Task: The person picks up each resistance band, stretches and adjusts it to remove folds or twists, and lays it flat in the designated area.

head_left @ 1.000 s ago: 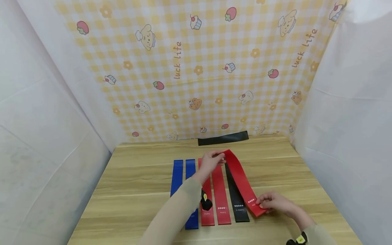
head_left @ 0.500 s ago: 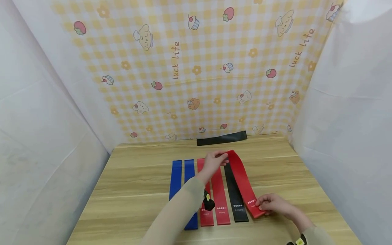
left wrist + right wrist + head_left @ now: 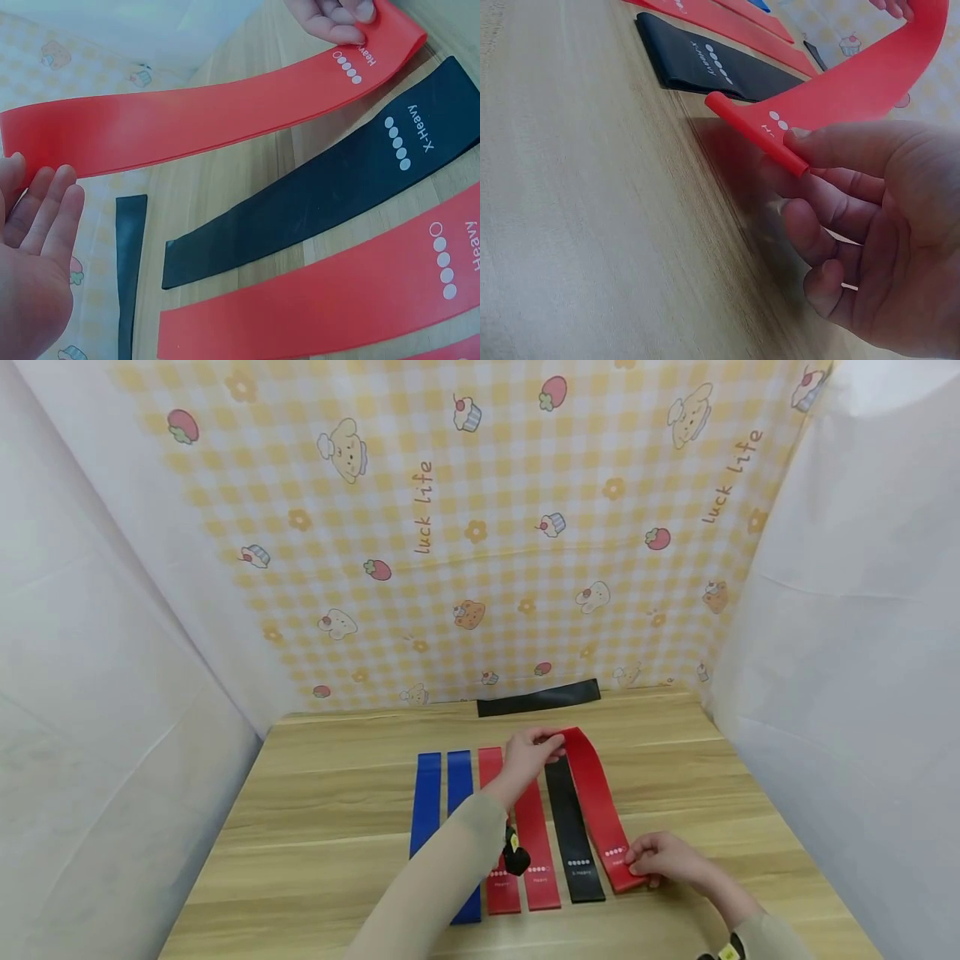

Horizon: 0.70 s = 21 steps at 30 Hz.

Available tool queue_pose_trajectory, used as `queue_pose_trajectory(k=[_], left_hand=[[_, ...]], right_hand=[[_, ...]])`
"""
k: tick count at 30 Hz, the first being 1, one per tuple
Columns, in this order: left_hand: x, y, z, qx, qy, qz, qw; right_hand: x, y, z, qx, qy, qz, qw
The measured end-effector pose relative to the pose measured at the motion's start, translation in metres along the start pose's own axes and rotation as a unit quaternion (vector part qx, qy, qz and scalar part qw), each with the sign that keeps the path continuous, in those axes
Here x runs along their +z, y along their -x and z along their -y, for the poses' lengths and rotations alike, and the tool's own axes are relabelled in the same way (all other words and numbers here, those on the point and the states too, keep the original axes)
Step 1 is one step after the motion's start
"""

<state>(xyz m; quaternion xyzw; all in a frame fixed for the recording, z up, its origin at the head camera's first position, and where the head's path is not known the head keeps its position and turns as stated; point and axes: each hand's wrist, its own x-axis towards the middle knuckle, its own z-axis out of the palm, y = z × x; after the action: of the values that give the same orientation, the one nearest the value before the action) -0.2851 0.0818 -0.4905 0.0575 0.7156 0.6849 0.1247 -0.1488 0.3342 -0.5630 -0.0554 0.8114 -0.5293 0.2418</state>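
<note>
A long red band arches above the wooden table, held at both ends. My left hand holds its far end, fingers lying nearly straight along it in the left wrist view. My right hand pinches the near, printed end between thumb and fingers. The band hangs just right of a black X-Heavy band that lies flat. Left of that lie two red bands and two blue bands, all in a row.
Another black band lies across the table's far edge against the yellow checked backdrop. White sheets wall in both sides. Bare wood shows to the right of the held band and left of the blue bands.
My left hand has carried the far end of the red band slightly to the right. My right hand has kept its pinch in about the same place.
</note>
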Motion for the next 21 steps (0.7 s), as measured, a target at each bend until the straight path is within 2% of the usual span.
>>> queue_pose_trajectory(k=[9,21], left_hand=[[0.010,0.002,-0.001,0.010,-0.004,0.020,0.9998],[0.015,0.005,0.001,0.025,-0.010,0.035,0.9990]], right_hand=[[0.002,0.002,-0.003,-0.011,0.010,0.003,0.9999],[0.001,0.000,-0.006,0.008,0.018,0.010,0.9998]])
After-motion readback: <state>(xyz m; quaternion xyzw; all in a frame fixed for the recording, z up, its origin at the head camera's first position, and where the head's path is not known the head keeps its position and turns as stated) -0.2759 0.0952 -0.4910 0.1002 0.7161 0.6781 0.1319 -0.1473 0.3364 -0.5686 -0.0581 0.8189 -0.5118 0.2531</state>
